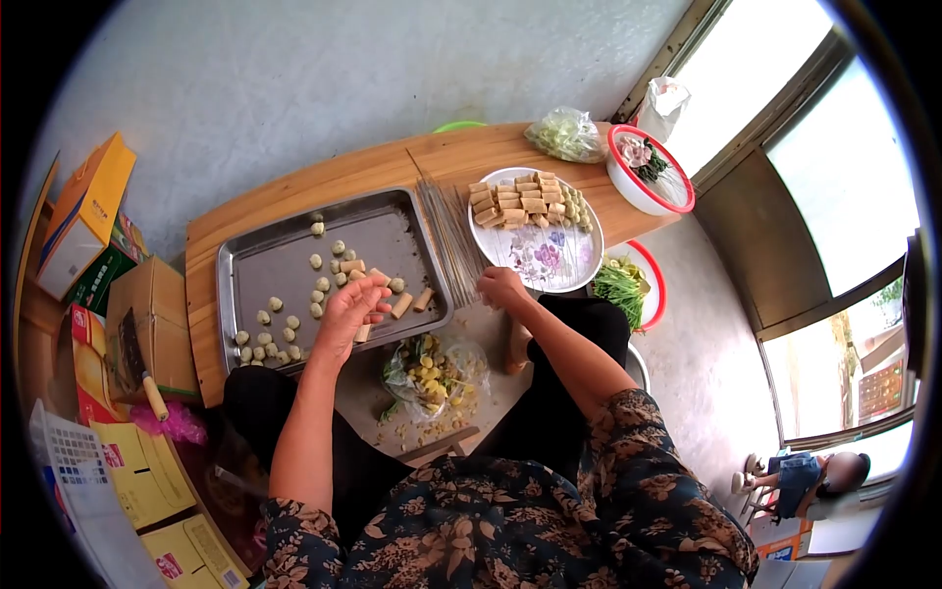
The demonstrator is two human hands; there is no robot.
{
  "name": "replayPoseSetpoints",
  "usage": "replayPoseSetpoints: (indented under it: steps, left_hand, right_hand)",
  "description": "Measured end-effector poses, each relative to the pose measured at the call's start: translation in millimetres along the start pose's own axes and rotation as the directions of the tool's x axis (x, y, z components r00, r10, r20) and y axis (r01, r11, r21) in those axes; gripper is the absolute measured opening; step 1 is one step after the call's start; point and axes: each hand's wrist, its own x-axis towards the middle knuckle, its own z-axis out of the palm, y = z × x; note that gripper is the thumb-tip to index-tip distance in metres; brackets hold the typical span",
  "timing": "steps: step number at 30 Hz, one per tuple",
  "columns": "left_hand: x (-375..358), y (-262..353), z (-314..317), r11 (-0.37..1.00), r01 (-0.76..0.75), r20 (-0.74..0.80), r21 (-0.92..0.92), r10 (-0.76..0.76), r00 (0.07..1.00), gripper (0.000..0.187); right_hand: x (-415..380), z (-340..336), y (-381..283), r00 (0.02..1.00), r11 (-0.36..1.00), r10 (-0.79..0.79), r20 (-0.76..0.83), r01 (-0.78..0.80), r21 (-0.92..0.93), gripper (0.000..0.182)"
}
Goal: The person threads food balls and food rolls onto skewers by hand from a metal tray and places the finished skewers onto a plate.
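My left hand is over the front right part of a metal baking tray, its fingers curled together among short tan rolls. What lies between those fingertips is hidden. Several pale, speckled balls are scattered across the tray. My right hand is closed at the near end of a bundle of thin skewers, beside the plate's lower left edge; anything in its grip is too small to make out. On the white flowered plate lie stacked tan rolls and a row of greenish balls.
A plastic bag of yellowish scraps sits on the floor between my knees. Red-rimmed bowls and a bag of greens stand to the right. Cardboard boxes and a knife are at left. Another person sits far right.
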Motion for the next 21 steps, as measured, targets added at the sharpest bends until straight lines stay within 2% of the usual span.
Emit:
replayPoseSetpoints:
  steps: [1, 2, 3, 4, 6, 8, 10, 14, 18, 20, 21]
  left_hand:
    - [0.1, -0.9, 0.1, 1.000, -0.001, -0.002, -0.002, 0.001, 1.000, 0.037]
    - [0.2, -1.0, 0.8, 1.000, 0.007, -0.004, 0.006, -0.007, 1.000, 0.037]
    - [0.1, -1.1, 1.2, 1.000, 0.016, -0.007, 0.014, -0.016, 1.000, 0.037]
    - [-0.1, -1.3, 1.6, 1.000, 0.016, -0.014, 0.012, -0.015, 1.000, 0.037]
    - [-1.1, -1.7, 3.0, 0.999, 0.038, 0.020, 0.039, -0.038, 0.999, 0.036]
    - [-2.1, -2.0, 7.0, 0.995, 0.070, -0.003, 0.065, -0.070, 0.998, 0.038]
    - [-3.7, -4.9, 8.9, 0.993, 0.091, 0.026, -0.078, -0.089, 0.996, 0.039]
    - [-2.9, -5.9, 9.0, 0.982, 0.091, 0.056, -0.165, -0.083, 0.995, 0.035]
    - [-2.5, -6.0, 4.7, 0.976, 0.055, 0.030, -0.211, -0.049, 0.998, 0.022]
    - [-3.2, -6.5, 4.5, 0.972, 0.062, 0.008, -0.229, -0.062, 0.998, 0.016]
    - [-3.0, -7.6, 3.1, 0.977, 0.079, 0.032, -0.198, -0.074, 0.997, 0.016]
  right_hand:
    - [-3.9, 1.5, 0.8, 1.000, 1.000, -0.001, 0.001, 0.001, -0.002, 0.021]
    - [-10.8, 3.9, -0.4, 0.997, 0.961, 0.001, 0.077, -0.022, 0.277, 0.019]
    - [-19.9, 7.2, -4.1, 0.988, 0.845, -0.018, 0.152, -0.067, 0.531, 0.017]
    - [-30.1, 12.3, -7.1, 0.987, 0.846, -0.020, 0.158, -0.068, 0.528, 0.017]
    - [-58.7, 25.8, -20.2, 0.978, 0.756, -0.096, 0.187, -0.050, 0.653, 0.015]
    - [-80.2, 38.9, -23.6, 0.961, 0.777, -0.155, 0.229, -0.025, 0.630, 0.015]
    - [-104.2, 49.3, -35.1, 0.936, 0.832, -0.231, 0.265, 0.049, 0.553, 0.014]
    - [-122.9, 65.2, -42.4, 0.897, 0.874, -0.246, 0.367, 0.041, 0.484, 0.013]
    - [-121.3, 71.0, -42.3, 0.871, 0.908, -0.247, 0.426, 0.053, 0.417, 0.014]
    - [-119.2, 66.5, -46.7, 0.807, 0.949, -0.238, 0.541, 0.075, 0.305, 0.012]
    - [-119.7, 58.7, -53.6, 0.806, 0.970, -0.232, 0.544, 0.150, 0.193, 0.014]
